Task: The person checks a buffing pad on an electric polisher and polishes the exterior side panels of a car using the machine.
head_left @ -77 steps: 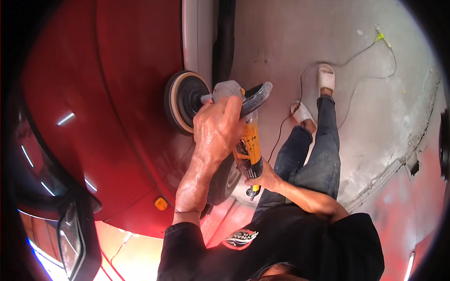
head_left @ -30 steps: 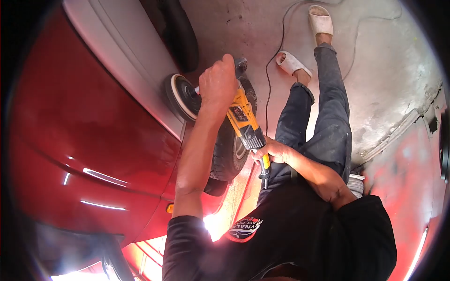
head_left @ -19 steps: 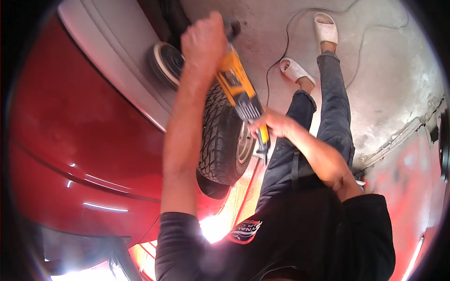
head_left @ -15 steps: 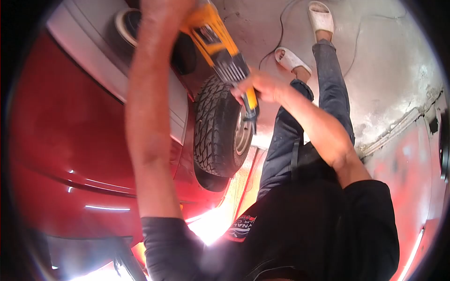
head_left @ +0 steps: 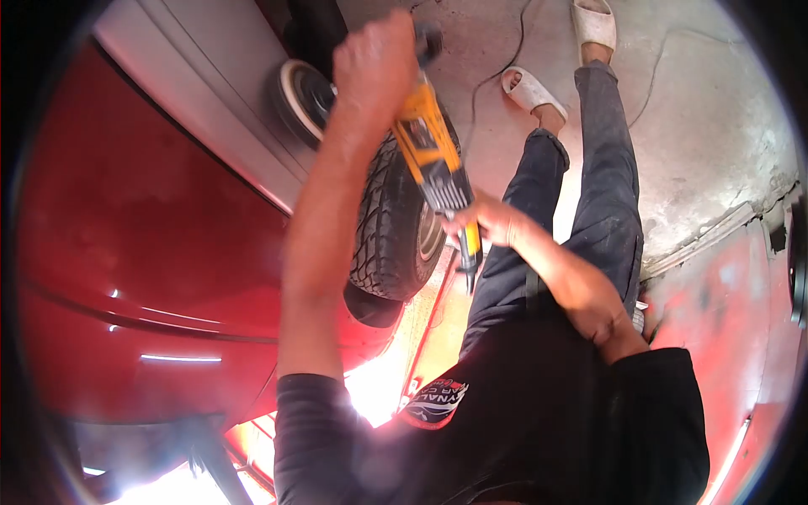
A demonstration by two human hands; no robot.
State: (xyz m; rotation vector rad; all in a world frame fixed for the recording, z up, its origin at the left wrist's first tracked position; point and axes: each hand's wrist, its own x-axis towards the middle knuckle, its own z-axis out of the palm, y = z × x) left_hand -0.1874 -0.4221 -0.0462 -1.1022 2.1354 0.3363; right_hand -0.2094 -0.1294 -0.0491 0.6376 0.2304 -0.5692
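Note:
A yellow-and-black power polisher (head_left: 427,139) runs diagonally across the upper middle of the view. My left hand (head_left: 376,66) is closed around its front end, near the head. My right hand (head_left: 492,220) wraps round the rear handle. The round pale-edged polishing pad (head_left: 295,99) faces the grey lower panel (head_left: 210,76) of a red car (head_left: 151,194). Whether the pad touches the panel I cannot tell. Part of the pad and the polisher's head are hidden behind my left hand and forearm.
A treaded tyre (head_left: 385,227) is close beside the polisher. A dark cable (head_left: 497,74) lies on the concrete floor (head_left: 673,101) near my white slippers (head_left: 528,91). At the right stands a patchy red-and-grey panel (head_left: 715,303). Bright light glares at the lower left.
Both hands and the polisher have shifted right in the view, the rear handle also lower. The pad has moved right and down along the grey panel. Both hands keep their hold.

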